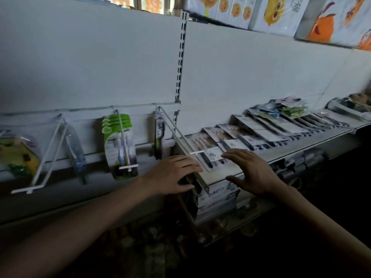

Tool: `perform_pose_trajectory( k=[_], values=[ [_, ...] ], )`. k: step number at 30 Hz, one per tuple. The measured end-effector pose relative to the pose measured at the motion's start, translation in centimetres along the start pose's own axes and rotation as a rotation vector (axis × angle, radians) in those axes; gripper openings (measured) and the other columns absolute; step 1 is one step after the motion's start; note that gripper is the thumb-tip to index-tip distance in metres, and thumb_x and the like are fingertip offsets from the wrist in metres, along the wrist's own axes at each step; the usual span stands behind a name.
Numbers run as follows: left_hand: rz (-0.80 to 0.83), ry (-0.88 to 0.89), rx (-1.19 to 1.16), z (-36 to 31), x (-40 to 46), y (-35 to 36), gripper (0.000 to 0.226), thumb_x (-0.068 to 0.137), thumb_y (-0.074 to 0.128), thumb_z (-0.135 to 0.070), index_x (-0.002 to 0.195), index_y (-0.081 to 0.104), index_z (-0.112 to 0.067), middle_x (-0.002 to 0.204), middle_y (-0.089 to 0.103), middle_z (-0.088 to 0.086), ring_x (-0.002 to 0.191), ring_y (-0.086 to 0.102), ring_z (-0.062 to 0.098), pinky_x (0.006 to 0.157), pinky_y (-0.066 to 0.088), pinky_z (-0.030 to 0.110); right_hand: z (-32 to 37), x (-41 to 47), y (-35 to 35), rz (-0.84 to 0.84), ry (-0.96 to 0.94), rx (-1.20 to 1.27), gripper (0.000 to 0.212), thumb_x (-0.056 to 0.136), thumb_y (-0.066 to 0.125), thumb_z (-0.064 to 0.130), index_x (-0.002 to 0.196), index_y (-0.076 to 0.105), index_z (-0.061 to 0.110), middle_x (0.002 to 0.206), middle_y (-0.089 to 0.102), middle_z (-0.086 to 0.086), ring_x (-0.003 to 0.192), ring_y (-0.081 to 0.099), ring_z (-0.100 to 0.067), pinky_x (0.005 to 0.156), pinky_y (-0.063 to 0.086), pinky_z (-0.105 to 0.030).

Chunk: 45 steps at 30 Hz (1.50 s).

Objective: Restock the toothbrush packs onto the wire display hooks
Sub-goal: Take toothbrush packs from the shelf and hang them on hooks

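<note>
Toothbrush packs [267, 129] lie in overlapping rows along a grey shelf [301, 141]. My right hand [249, 171] hovers open, fingers spread, its fingertips over the nearest pack [212, 155] at the shelf's left end. My left hand [174, 173] rests open on the shelf's front left corner. Wire display hooks stick out of the back panel to the left: one [174, 131] carries a dark pack [159, 137], one [122, 137] holds green toothbrush packs [120, 145], and one [46, 153] stands bare beside a clear pack [75, 149].
A yellow and green packet [18, 155] hangs at far left. Boxes with cartoon prints [281, 15] stand on the top shelf. More boxed goods [216, 199] sit under the shelf. A slotted upright [180, 57] divides the back panels.
</note>
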<state>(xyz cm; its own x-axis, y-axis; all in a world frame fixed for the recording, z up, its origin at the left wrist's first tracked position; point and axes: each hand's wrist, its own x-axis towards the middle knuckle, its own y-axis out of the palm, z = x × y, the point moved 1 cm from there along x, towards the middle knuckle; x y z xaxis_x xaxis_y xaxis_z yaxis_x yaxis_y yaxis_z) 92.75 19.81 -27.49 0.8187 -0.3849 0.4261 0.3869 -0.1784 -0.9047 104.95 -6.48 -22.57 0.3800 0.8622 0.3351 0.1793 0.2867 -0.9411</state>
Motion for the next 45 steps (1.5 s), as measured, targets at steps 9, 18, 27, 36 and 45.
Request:
perform_pose_trajectory(
  k=[9, 18, 27, 36, 45],
  values=[
    [0.013, -0.336, 0.021, 0.8, 10.5, 6.6, 0.061, 0.091, 0.051, -0.064, 0.144, 0.044, -0.035, 0.149, 0.044, -0.012, 0.135, 0.04, 0.008, 0.111, 0.033, 0.024, -14.7, 3.1, 5.1, 0.163, -0.029, 0.038, 0.073, 0.088, 0.069, 0.049, 0.149, 0.041, 0.02, 0.153, 0.044, -0.003, 0.137, 0.046, -0.024, 0.107, 0.04, -0.033],
    [0.228, -0.698, -0.002, -0.3, 14.5, 10.9, 0.088, 0.079, 0.048, -0.081, 0.153, 0.022, -0.042, 0.161, 0.025, -0.009, 0.145, 0.028, 0.013, 0.111, 0.036, 0.035, -20.7, 6.5, 8.4, 0.305, -0.266, -0.035, 0.074, 0.1, 0.05, 0.048, 0.159, 0.016, 0.021, 0.167, 0.017, -0.006, 0.15, 0.028, -0.023, 0.114, 0.034, -0.036],
    [0.182, -0.816, -0.027, -3.1, 10.6, 8.8, 0.087, 0.075, 0.064, -0.073, 0.148, 0.038, -0.034, 0.155, 0.037, -0.009, 0.138, 0.038, 0.009, 0.11, 0.028, 0.02, -18.1, 5.9, 8.5, 0.099, -0.661, 0.002, 0.064, 0.091, 0.046, 0.041, 0.144, 0.047, 0.006, 0.143, 0.054, -0.02, 0.125, 0.06, -0.032, 0.1, 0.054, -0.044],
    [-0.257, -1.123, -0.24, -5.9, 7.7, 9.5, 0.083, 0.08, 0.042, -0.083, 0.133, 0.053, -0.019, 0.134, 0.047, -0.008, 0.126, 0.041, 0.003, 0.108, 0.035, 0.027, -14.9, 6.0, 6.3, 0.131, -0.426, 0.428, 0.052, 0.095, 0.042, 0.066, 0.125, 0.064, 0.029, 0.127, 0.067, 0.007, 0.101, 0.068, -0.015, 0.085, 0.057, -0.036],
    [-0.514, -1.556, -0.729, -6.8, 9.3, 8.6, 0.015, 0.085, 0.076, -0.02, 0.096, 0.068, -0.017, 0.086, 0.072, -0.001, 0.079, 0.069, 0.016, 0.054, 0.048, 0.016, -16.6, 8.6, 8.9, 0.39, 0.283, 0.827, 0.087, 0.075, 0.084, 0.045, 0.146, 0.041, 0.017, 0.144, 0.052, -0.009, 0.127, 0.053, -0.026, 0.099, 0.048, -0.039]
  ],
)
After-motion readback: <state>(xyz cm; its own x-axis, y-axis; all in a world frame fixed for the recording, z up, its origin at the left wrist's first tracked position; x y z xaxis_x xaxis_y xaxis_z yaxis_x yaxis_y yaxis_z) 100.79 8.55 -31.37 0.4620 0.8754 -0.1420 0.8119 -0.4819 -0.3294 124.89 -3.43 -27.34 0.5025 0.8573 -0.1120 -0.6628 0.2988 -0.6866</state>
